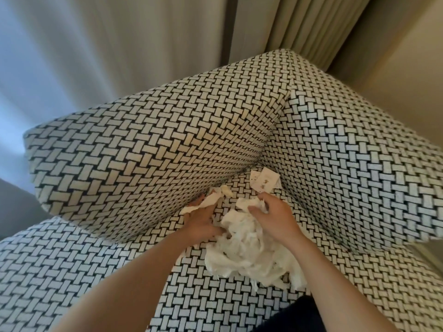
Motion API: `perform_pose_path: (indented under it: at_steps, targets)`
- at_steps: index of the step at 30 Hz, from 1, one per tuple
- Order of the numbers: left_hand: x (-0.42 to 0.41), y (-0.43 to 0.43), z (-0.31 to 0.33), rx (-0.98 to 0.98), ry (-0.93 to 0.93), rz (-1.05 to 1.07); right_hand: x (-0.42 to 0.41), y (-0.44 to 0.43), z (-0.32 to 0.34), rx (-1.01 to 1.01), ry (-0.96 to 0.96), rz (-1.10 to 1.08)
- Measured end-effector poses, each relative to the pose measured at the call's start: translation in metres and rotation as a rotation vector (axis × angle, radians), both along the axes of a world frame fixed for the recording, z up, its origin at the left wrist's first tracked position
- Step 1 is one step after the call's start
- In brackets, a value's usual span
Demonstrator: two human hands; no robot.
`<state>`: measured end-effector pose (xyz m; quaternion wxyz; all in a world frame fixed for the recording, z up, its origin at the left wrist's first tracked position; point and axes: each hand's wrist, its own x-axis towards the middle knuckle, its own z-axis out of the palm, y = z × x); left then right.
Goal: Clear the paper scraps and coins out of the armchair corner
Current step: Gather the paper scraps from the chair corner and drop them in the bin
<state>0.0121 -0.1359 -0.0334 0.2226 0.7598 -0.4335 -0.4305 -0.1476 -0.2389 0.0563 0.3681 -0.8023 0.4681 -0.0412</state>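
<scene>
Fingers (257, 210) of the right hand (273, 219) clutch the paper scraps (247, 252) heaped on the armchair seat (96, 271), left hand (201, 224) pinching a torn strip (213, 198) beside the cushion (143, 152), probably bunching it all for one grab (no coins showing).

A thin white curtain (60, 56) is hanging at the back left, with light shining through it. A thicker tan curtain (299, 27) is hanging in folds beside it. A plain wall (407, 56) is showing on the right, and some dark cloth (309, 316) at the bottom.
</scene>
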Motion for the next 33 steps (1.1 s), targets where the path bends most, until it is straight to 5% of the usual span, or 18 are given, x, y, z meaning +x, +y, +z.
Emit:
perform_pose_path:
  at_steps: [6, 15, 29, 33]
  targets:
    - [-0.005, 0.008, 0.029, -0.126, -0.469, -0.01, -0.028, -0.003, 0.019, -0.032, 0.068, -0.029]
    - [-0.023, 0.01, 0.072, -0.158, -0.245, -0.066, -0.064, -0.003, 0.04, -0.049, -0.096, -0.194]
    - [-0.05, -0.034, 0.134, -0.339, -0.564, -0.206, -0.105, -0.002, 0.077, 0.153, -0.613, -0.676]
    - [-0.068, -0.037, 0.139, -0.279, -0.593, -0.283, -0.115, -0.006, 0.087, 0.098, -0.545, -0.714]
